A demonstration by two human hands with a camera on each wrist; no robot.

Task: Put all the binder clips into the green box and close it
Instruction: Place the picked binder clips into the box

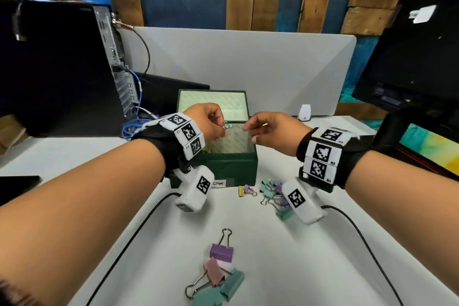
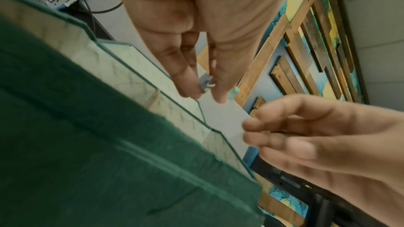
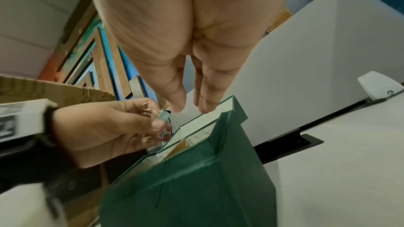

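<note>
The green box (image 1: 228, 169) stands open mid-table, its lid (image 1: 213, 104) upright at the back. My left hand (image 1: 206, 124) is above the box's left side and pinches a small teal binder clip (image 1: 227, 125) between thumb and fingers; the left wrist view shows this clip (image 2: 205, 85) at the fingertips. My right hand (image 1: 270, 129) hovers over the box's right rim, fingers relaxed and empty (image 3: 190, 106). Loose clips lie on the table: a yellow one (image 1: 241, 191), a pastel pile (image 1: 273, 194) by the box, and another group (image 1: 221, 273) nearer me.
A computer tower (image 1: 62, 69) with blue cables (image 1: 134, 126) stands on the left. On the right is a black monitor (image 1: 417, 57), and a grey divider (image 1: 248, 64) runs behind the box. A small white device (image 1: 305, 112) sits at the back.
</note>
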